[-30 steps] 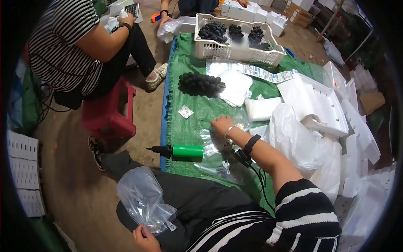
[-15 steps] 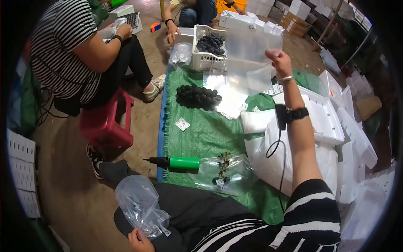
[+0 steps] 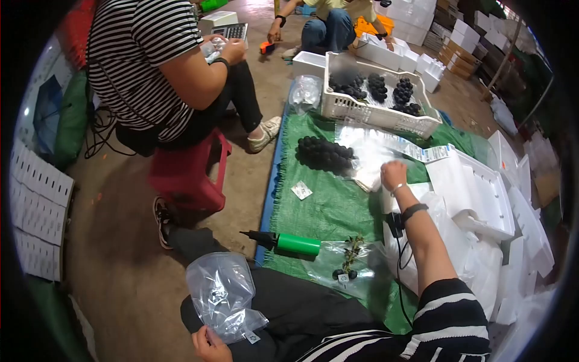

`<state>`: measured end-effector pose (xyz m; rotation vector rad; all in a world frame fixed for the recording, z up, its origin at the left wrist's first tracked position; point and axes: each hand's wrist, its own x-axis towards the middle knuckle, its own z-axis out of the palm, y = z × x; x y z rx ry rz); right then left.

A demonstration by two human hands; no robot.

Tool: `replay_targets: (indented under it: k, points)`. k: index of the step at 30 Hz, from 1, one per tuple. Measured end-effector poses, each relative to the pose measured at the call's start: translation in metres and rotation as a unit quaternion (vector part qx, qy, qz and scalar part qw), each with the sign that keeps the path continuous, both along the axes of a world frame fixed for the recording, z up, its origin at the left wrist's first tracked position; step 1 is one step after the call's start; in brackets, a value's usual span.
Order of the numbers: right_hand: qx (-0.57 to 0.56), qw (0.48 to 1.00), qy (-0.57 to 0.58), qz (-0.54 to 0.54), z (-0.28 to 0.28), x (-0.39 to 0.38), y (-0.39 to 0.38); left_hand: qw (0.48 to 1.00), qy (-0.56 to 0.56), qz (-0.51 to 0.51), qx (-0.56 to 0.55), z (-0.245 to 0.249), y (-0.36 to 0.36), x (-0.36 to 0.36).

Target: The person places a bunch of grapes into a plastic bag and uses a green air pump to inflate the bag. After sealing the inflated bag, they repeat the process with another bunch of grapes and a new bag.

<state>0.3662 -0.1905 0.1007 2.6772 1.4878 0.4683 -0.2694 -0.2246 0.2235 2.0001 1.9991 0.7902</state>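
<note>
My left hand [image 3: 210, 346] pinches the lower edge of a puffed-up clear plastic bag [image 3: 220, 292], which rests on my knee and has a small white label. My right hand [image 3: 394, 175] is curled, fingers down, at the right side of a shiny stack of clear plastic sheets or bags [image 3: 371, 148]; what its fingers hold, if anything, is hidden. Left of that stack, a bunch of dark grapes [image 3: 325, 154] lies on the green woven sheet [image 3: 338, 208]. Closer to me are a green hand pump [image 3: 297, 244] and a stripped grape stem [image 3: 351, 253] on clear plastic.
A white crate [image 3: 380, 117] of grape bunches stands at the back. White foam trays [image 3: 479, 193] and a white plastic bundle [image 3: 452, 241] lie at right. One person sits on a red stool [image 3: 190, 172] at left; another crouches behind. A small white packet [image 3: 301, 190] lies on the sheet.
My right hand has come down from holding up a translucent plastic sheet to the stack, and that sheet is no longer raised. The view has shifted, revealing more of the crate. My left hand stays on the bag.
</note>
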Motion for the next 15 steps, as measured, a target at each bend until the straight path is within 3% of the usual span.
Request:
replay_targets:
  k: [3,6,11,15]
  points:
    - [-0.154,0.986,0.044,-0.055,-0.013,-0.019,0.001,0.999,-0.026,-0.023,-0.009,0.002,0.008,-0.005]
    - [-0.224,0.965,0.101,-0.094,-0.006,-0.026,0.010,0.998,-0.027,-0.056,0.004,-0.034,0.010,-0.014]
    - [-0.180,0.972,0.136,-0.067,0.023,-0.055,0.027,0.997,-0.052,-0.063,0.002,-0.041,0.009,-0.004]
    - [-0.070,0.989,0.112,-0.072,0.027,-0.076,0.053,0.996,-0.029,-0.084,0.022,-0.029,0.012,0.004]
